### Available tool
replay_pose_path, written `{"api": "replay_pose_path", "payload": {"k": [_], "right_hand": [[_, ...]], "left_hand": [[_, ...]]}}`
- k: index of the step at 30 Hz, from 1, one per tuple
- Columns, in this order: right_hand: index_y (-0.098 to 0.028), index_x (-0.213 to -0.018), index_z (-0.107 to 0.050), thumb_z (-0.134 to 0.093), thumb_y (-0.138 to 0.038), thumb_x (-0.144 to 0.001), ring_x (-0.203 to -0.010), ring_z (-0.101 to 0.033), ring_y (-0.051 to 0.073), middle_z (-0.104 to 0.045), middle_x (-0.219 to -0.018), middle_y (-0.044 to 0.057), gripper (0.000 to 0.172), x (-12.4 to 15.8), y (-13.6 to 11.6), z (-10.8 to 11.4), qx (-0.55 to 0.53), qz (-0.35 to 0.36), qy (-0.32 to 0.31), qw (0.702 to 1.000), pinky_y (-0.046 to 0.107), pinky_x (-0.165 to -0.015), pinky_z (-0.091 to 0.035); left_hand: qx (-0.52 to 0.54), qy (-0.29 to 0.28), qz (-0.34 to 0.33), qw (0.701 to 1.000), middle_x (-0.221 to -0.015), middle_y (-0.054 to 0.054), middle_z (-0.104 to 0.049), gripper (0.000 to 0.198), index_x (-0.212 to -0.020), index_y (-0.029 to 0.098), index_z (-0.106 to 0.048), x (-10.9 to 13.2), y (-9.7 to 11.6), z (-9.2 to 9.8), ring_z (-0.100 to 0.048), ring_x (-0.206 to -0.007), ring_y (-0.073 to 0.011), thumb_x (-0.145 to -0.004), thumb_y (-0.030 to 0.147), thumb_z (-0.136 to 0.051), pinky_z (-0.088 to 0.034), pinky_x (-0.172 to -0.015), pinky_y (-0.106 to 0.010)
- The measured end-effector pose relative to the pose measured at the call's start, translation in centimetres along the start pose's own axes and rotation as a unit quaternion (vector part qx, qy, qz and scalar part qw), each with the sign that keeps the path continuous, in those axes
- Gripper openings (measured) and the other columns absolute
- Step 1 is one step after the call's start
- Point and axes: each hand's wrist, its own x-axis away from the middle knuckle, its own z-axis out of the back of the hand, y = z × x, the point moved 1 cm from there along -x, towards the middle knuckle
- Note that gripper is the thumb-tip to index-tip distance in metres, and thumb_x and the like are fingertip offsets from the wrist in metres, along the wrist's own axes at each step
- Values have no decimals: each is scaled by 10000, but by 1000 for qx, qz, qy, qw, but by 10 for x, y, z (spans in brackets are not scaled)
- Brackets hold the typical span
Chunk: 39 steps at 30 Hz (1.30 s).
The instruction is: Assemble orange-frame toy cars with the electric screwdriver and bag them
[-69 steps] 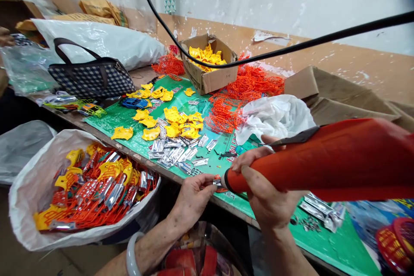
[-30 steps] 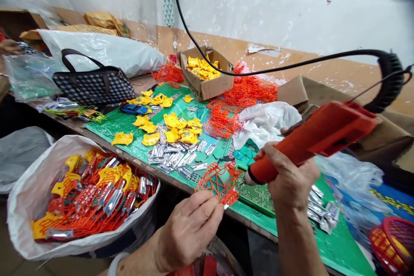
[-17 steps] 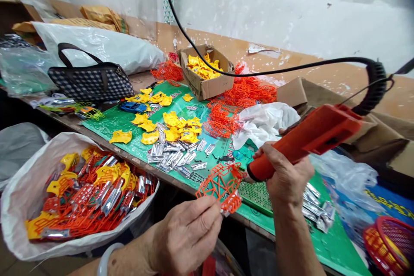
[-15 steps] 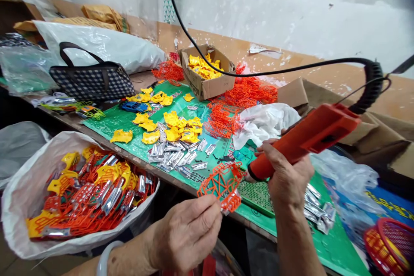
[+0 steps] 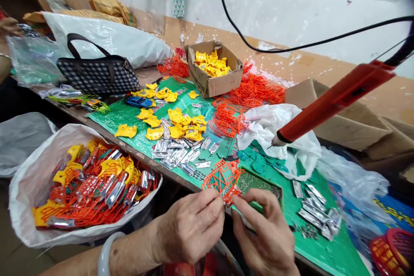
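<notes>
An orange plastic lattice frame (image 5: 221, 177), like a toy car cage, is pinched at its near end by my left hand (image 5: 190, 226), which has a pale bangle at the wrist. The fingertips of my right hand (image 5: 263, 233) close on the same end from the other side; a small shiny part shows there, partly hidden. To the upper right an orange electric screwdriver (image 5: 336, 103) hangs tilted from its black cable, touched by neither hand. Just beyond the right hand lies a green tray (image 5: 280, 194) holding many small metal pieces, probably screws.
Silver parts (image 5: 179, 155) and yellow shells (image 5: 184, 125) cover the green mat. A white sack (image 5: 22, 207) of assembled pieces stands left. Behind are a cardboard box (image 5: 223, 86), orange frames (image 5: 255, 90) and a checkered bag (image 5: 97, 75). At far left, another person's hand (image 5: 9, 28) shows.
My right hand has let go of the screwdriver, which now hangs higher and to the right, and has come down to the frame. My left hand still holds the frame.
</notes>
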Motion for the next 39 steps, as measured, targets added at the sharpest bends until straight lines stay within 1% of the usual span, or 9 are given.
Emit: {"api": "replay_pose_path", "payload": {"k": [3,6,9,13,17,23,29,35,39], "right_hand": [[-207,-1191,-624,-523,-6,-833,-829,-563,154,-546,-930,67,423,1,-1,-6,18,21,-22,999,258,-673,-530],[-193,-1056,-678,-526,-43,-867,-771,-577,132,-564,-871,53,286,-4,0,-6,36,38,6,999,232,-657,-526],[-198,-957,-692,-536,-55,-882,-687,-573,111,-577,-793,28,225,-7,-1,-4,50,51,30,997,208,-611,-511],[-189,-974,-683,-520,-39,-889,-714,-592,112,-596,-809,35,237,-7,3,-3,46,75,14,996,206,-618,-516],[-163,-1022,-682,-505,-35,-890,-797,-615,128,-615,-875,66,255,-8,5,-4,57,86,-8,995,219,-670,-530],[-186,-934,-696,-534,-12,-854,-714,-605,115,-602,-824,38,251,-9,2,-2,49,71,13,996,213,-631,-526],[-155,-1027,-659,-518,-39,-843,-876,-630,178,-562,-1004,107,260,1,5,-2,42,62,-12,997,288,-707,-584],[-188,-899,-644,-521,-50,-878,-696,-599,109,-558,-857,43,186,-7,1,-4,57,64,17,996,189,-595,-555],[-200,-908,-637,-539,-52,-881,-655,-596,101,-573,-803,22,179,-6,0,-5,51,47,40,997,180,-557,-543]], "left_hand": [[2,-7,8,1000,-869,-158,-738,302,-866,21,-705,-3,2,0,-684,-921,-265,-900,38,-405,-607,-791,-345],[5,-25,2,1000,-862,-160,-737,295,-883,10,-703,-6,3,2,-690,-920,-270,-889,14,-408,-605,-787,-344],[0,-35,-4,999,-882,-167,-736,271,-915,-6,-695,-9,4,3,-691,-922,-275,-889,13,-427,-607,-777,-342],[3,-37,18,999,-826,-152,-725,259,-899,6,-686,-11,4,2,-689,-874,-260,-894,15,-427,-614,-729,-337],[2,-26,41,999,-823,-145,-719,243,-882,12,-674,-12,6,0,-681,-869,-245,-892,4,-431,-615,-757,-343],[2,-5,58,998,-843,-148,-728,249,-919,28,-653,-14,6,2,-679,-918,-233,-926,36,-404,-623,-764,-341],[1,4,47,999,-903,-171,-733,245,-939,22,-651,-10,5,0,-687,-927,-244,-926,40,-406,-619,-766,-356],[0,22,57,998,-858,-144,-736,269,-912,32,-661,-10,6,-1,-676,-913,-224,-934,42,-393,-614,-780,-333],[-9,6,66,998,-815,-132,-732,262,-898,26,-665,-13,8,-1,-684,-866,-223,-933,42,-406,-612,-748,-327]]}}
